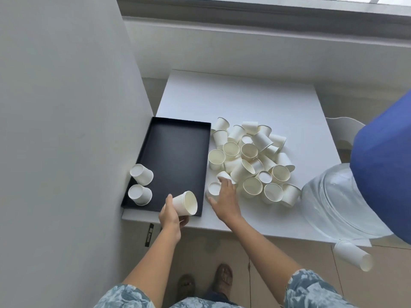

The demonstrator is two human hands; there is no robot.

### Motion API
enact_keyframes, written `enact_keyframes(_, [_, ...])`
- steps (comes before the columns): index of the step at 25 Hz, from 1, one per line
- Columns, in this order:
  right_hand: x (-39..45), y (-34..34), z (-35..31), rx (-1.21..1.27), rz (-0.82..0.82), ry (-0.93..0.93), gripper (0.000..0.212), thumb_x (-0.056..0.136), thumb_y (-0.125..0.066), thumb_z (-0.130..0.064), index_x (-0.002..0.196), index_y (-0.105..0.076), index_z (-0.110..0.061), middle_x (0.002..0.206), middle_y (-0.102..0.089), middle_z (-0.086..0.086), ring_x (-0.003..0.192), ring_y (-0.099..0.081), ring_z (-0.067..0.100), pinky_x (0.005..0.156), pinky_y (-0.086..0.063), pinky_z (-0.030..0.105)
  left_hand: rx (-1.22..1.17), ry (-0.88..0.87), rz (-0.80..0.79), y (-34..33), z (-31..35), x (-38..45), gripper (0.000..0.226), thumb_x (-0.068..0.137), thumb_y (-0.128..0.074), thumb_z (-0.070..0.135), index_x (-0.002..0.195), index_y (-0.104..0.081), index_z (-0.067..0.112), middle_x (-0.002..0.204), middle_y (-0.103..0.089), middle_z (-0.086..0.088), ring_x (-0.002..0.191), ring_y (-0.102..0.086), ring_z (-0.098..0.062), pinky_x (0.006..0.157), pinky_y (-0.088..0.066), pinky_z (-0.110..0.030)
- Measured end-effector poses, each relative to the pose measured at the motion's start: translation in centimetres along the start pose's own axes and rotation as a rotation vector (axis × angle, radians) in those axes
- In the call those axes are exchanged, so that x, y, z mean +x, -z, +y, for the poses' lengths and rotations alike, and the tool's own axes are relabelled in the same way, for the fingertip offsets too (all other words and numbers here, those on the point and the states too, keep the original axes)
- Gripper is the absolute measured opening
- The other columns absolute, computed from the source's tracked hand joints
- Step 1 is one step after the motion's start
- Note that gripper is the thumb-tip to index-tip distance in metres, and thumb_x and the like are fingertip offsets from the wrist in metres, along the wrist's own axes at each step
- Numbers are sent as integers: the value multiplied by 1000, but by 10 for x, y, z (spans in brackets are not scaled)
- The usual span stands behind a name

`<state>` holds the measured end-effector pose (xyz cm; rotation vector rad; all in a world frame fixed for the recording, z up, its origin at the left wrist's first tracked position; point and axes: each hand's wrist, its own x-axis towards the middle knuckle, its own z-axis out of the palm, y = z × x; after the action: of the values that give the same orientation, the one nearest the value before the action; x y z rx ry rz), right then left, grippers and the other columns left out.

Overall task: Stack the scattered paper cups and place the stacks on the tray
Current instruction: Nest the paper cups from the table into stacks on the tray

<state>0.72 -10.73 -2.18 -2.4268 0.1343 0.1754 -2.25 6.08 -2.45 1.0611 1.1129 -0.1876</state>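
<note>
A black tray lies at the white table's left side. Two upside-down paper cup stacks stand along its left edge. A heap of several loose white cups lies right of the tray, some upright, some tipped or inverted. My left hand grips a white cup, tilted with its mouth toward me, over the tray's near right corner. My right hand reaches with spread fingers over the heap's near left edge, fingertips touching a tipped cup, beside an inverted cup.
A grey wall runs close along the tray's left side. A large clear water bottle with a blue part lies at the table's right front. A single cup shows below the table edge at the right. A white chair back stands beyond.
</note>
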Motion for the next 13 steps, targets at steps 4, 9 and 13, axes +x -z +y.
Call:
enact_keyframes(4, [14,-8,17,-411,-144,90,83,88,-71,-36,155,-25,-20,154,-34,-4,136,-37,24,111,-35,34,-17,-2,2,13,6,3,36,88,-60,55,94,-61,20,97,-64,-12,79,-62,-31,53,-54,-31])
enact_keyframes(9, [4,-28,22,-517,-128,193,61,89,-65,-39,143,-39,-25,137,-44,-3,125,-49,23,96,-41,32,-26,-11,35,30,11,10,37,87,-61,56,96,-61,20,97,-65,-13,72,-62,-31,53,-54,-31])
enact_keyframes(13, [-15,-40,31,-107,-73,-1,57,87,-72,-30,137,-47,-18,130,-53,-1,116,-53,25,95,-44,33,-25,-15,47,35,9,13,38,86,-61,58,95,-62,21,98,-66,-13,71,-63,-30,51,-53,-30])
